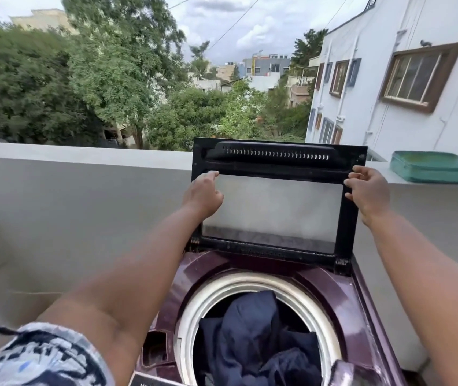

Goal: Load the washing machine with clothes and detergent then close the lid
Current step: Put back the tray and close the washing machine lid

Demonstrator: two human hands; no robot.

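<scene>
While the lid (278,201) stands upright at the far edge of the washing machine (333,296), both hands are on its black plastic frame: the left hand (204,195) lies against the left side with fingers reaching up to the frame's upper bar, though whether they curl round anything cannot be told, and the right hand (368,190) grips the right edge with fingers wrapped over it. A cloudy, rectangular glass pane fills the lid, and a row of small slots runs along the thick top bar. Glossy, dark purple plastic forms the machine's top, with a round white rim around the drum opening. Dark blue clothes (255,338) lie crumpled inside the drum, soft and folded, rising to the rim. Near the left of the opening sits a small square recess (154,349) in the purple top. A patterned sleeve (35,358) in white, grey and black covers the left upper arm at the near left. Behind the machine runs a smooth, pale grey parapet wall (83,174), and on its ledge to the far right rests a green rectangular tub (431,168). Beyond stand leafy trees (69,79) and a white building (389,79) with brown-framed windows under a cloudy sky.
</scene>
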